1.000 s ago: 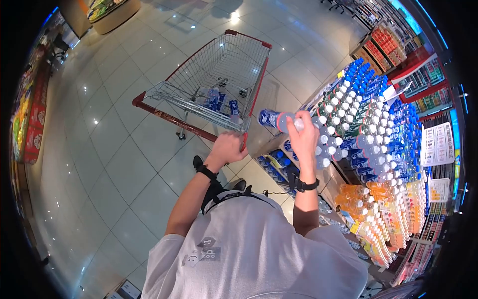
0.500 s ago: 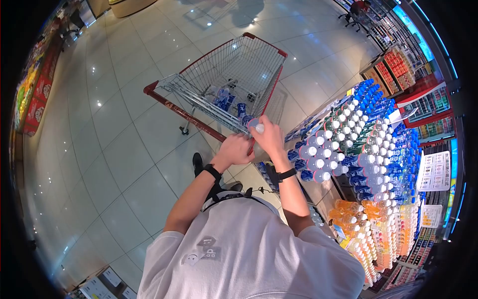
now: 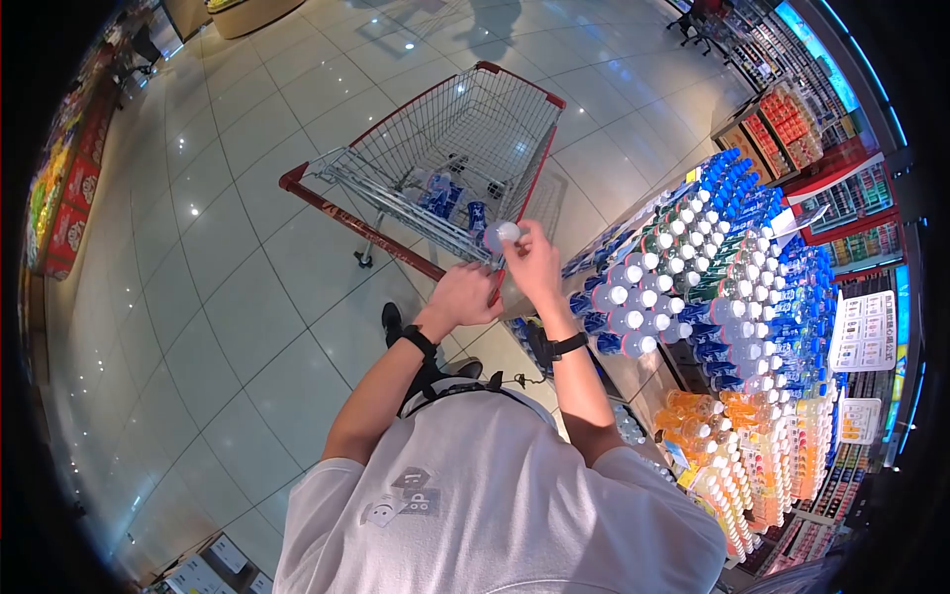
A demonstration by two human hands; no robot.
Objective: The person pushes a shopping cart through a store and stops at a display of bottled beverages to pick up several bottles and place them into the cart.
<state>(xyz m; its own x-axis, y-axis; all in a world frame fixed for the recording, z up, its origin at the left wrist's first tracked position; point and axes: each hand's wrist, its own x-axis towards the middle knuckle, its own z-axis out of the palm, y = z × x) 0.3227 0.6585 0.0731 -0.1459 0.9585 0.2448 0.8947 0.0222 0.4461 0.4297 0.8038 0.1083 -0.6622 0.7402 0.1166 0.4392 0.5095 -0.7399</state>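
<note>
A wire shopping cart (image 3: 416, 220) with red trim stands in front of me. My left hand (image 3: 463, 299) is closed around the right end of its red handle (image 3: 366, 230). With its fingertips at the white cap, my right hand (image 3: 534, 267) grips a clear plastic bottle (image 3: 498, 236) over the near right corner of the cart. The bottle's lower part is hidden behind the cart's rim. Inside the basket, several blue-labelled bottles (image 3: 442, 196) lie and stand near the handle end.
To my right, a large display of bottles (image 3: 633, 297) with white and blue caps rises close to the cart. Orange drink bottles (image 3: 693, 416) are stacked nearer me. A red-fronted shelf (image 3: 71, 213) runs along the left. Pale floor tiles (image 3: 247, 267) stretch around the cart.
My right hand has moved slightly up and forward, and the bottle's body now shows more over the cart's corner. My left hand stays on the handle.
</note>
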